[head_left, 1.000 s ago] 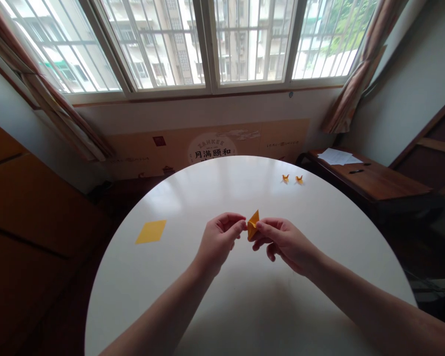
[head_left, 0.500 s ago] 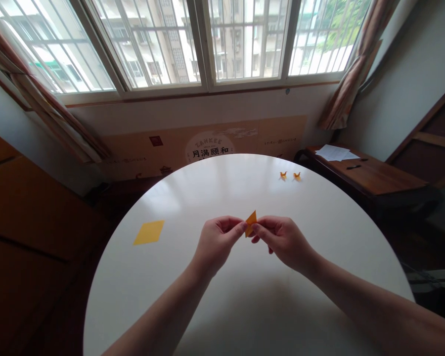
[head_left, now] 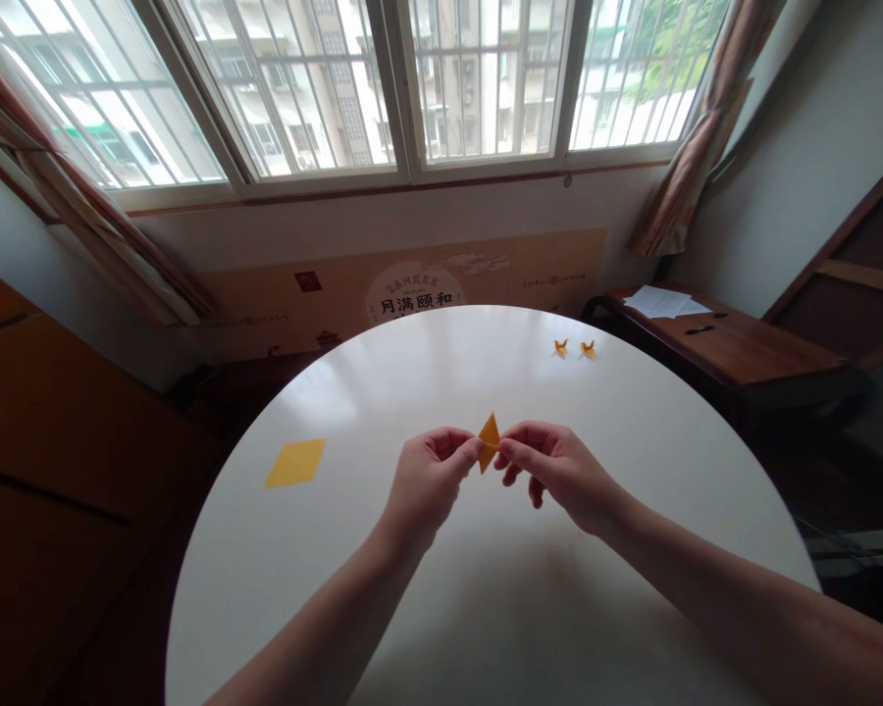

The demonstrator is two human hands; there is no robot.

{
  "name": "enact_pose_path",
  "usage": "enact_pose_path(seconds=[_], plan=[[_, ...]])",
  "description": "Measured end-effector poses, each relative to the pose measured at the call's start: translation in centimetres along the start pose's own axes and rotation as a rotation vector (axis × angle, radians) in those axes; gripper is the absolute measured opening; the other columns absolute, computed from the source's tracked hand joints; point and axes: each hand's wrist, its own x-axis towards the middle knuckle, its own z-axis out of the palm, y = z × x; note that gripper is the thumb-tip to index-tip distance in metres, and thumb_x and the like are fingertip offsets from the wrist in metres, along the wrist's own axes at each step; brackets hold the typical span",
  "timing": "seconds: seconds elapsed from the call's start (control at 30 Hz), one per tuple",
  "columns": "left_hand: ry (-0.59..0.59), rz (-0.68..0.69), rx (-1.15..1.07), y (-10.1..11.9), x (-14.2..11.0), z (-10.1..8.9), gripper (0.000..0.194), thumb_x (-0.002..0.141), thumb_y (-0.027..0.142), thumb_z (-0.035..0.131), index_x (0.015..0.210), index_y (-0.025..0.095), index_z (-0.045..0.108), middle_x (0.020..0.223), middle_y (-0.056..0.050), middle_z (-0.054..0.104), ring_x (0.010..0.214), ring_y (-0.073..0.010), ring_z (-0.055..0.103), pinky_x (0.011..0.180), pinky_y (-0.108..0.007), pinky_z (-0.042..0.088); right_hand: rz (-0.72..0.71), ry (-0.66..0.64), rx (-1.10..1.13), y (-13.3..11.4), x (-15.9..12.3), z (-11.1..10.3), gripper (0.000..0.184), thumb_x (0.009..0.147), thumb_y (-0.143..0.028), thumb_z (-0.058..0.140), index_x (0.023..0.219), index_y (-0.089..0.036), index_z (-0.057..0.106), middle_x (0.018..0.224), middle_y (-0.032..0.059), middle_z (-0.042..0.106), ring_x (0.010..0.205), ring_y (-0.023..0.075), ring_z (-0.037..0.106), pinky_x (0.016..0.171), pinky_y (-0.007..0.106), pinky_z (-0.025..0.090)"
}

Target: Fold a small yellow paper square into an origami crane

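Note:
A small folded piece of orange-yellow origami paper (head_left: 490,433), diamond-shaped with pointed ends at top and bottom, is held up over the white table. My left hand (head_left: 434,473) pinches its left corner between thumb and fingers. On the other side, my right hand (head_left: 559,469) has thumb and index finger closed at the right corner, with the remaining fingers curled loosely below. A flat yellow paper sheet (head_left: 295,463) lies to the left of my hands. Two small folded orange paper birds, one bird (head_left: 560,347) beside another bird (head_left: 587,348), stand near the far right edge.
The round white table (head_left: 427,378) reaches toward a wall under a barred window (head_left: 301,88). Beyond its right edge stands a low wooden table (head_left: 765,343) with white papers (head_left: 662,302) and a dark pen-like object (head_left: 699,330). A wooden cabinet (head_left: 59,412) is at the left.
The folded paper has shifted slightly left and shows more of its diamond face. My right thumb and fingers have drawn back from its middle to its right corner.

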Motion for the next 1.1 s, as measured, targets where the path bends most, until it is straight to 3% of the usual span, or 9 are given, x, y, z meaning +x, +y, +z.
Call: enact_pose_path(seconds=[0.3, 0.57, 0.77, 1.1], plan=[[-0.107, 0.026, 0.048, -0.65, 0.01, 0.13, 0.023, 0.076, 0.037, 0.067, 0.072, 0.015, 0.066, 0.057, 0.003, 0.053, 0.046, -0.008, 0.041, 0.04, -0.019, 0.032, -0.01, -0.028, -0.016, 0.29, 0.04, 0.17, 0.017, 0.082, -0.034, 0.066, 0.081, -0.016, 0.066, 0.072, 0.0025, 0.065, 0.06, 0.0136, 0.059, 0.038, 0.018, 0.04], [-0.193, 0.092, 0.059, -0.22, -0.31, 0.26, 0.02, 0.076, 0.033, 0.068, 0.071, 0.014, 0.064, 0.06, 0.002, 0.058, 0.046, -0.0069, 0.042, 0.043, -0.02, 0.032, -0.133, -0.011, -0.162, -0.2, -0.46, 0.42, 0.011, 0.082, -0.024, 0.062, 0.078, -0.015, 0.066, 0.062, -0.0004, 0.061, 0.052, 0.0104, 0.053, 0.04, 0.018, 0.038], [-0.17, 0.153, 0.127, -0.14, -0.64, 0.27, 0.012, 0.073, 0.023, 0.061, 0.065, 0.014, 0.061, 0.056, 0.005, 0.051, 0.046, -0.0058, 0.04, 0.044, -0.019, 0.031, -0.205, -0.048, -0.178, -0.56, -0.77, 0.81, 0.01, 0.082, -0.024, 0.063, 0.077, -0.015, 0.065, 0.065, -0.0002, 0.059, 0.055, 0.0099, 0.052, 0.041, 0.017, 0.038], [-0.256, -0.061, -0.047, -0.11, -0.18, 0.3, 0.027, 0.07, 0.039, 0.072, 0.073, 0.014, 0.062, 0.063, 0.001, 0.058, 0.051, -0.0082, 0.044, 0.041, -0.018, 0.034, -0.176, -0.095, -0.11, 0.15, 0.02, -0.05, 0.015, 0.083, -0.028, 0.058, 0.073, -0.017, 0.059, 0.06, -0.0048, 0.05, 0.043, 0.0068, 0.041, 0.035, 0.018, 0.034]])
